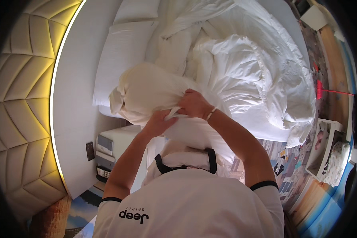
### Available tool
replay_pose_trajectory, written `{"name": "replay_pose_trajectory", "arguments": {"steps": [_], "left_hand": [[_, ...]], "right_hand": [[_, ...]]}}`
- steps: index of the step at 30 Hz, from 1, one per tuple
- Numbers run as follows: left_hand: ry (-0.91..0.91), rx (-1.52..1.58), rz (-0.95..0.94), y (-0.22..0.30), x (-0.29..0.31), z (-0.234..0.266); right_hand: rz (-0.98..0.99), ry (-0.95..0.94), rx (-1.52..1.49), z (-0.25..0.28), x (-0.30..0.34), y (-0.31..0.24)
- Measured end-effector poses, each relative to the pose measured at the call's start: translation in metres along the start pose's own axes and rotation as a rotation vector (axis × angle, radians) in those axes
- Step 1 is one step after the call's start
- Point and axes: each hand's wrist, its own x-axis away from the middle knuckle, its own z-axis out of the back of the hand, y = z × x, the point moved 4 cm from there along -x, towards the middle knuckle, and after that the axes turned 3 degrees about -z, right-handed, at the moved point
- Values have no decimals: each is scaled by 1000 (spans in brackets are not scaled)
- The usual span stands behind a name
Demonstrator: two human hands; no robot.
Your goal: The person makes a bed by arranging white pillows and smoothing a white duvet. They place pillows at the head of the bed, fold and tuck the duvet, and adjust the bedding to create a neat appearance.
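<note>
A plump, creased white pillow [152,85] lies in front of me at the near edge of the bed, its loose case [186,129] hanging toward my body. My left hand [159,123] is closed on a fold of that case. Just to its right, my right hand [194,104] grips the same cloth, with its fingertips partly hidden in the folds. A light-coloured band circles the right wrist. Beyond my hands, a rumpled white duvet [242,67] spreads over the bed.
Two white pillows [123,55] rest along the headboard side. A quilted headboard panel [20,111] with a light strip stands at the left. Below it are a white bedside table [125,137] and a wall switch [90,151]. At the right sits a white open box shelf [323,148].
</note>
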Motion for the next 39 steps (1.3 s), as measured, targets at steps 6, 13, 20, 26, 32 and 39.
{"name": "replay_pose_trajectory", "arguments": {"steps": [6, 13, 20, 26, 32, 39], "left_hand": [[-51, 125, -209, 81, -35, 38], [-178, -86, -329, 31, -83, 42], [-10, -374, -333, -74, -128, -25], [137, -285, -537, -27, -121, -63], [45, -326, -254, -42, -104, -123], [37, -245, -97, -74, -117, -106]], "right_hand": [[-241, 175, 86, 128, 9, -4], [-366, 203, 89, 105, 24, -3], [-406, 150, 344, 32, 88, 127], [-472, -360, 358, -60, 88, 102], [-65, -137, 48, -32, 82, 124], [-230, 49, 219, -37, 50, 220]]}}
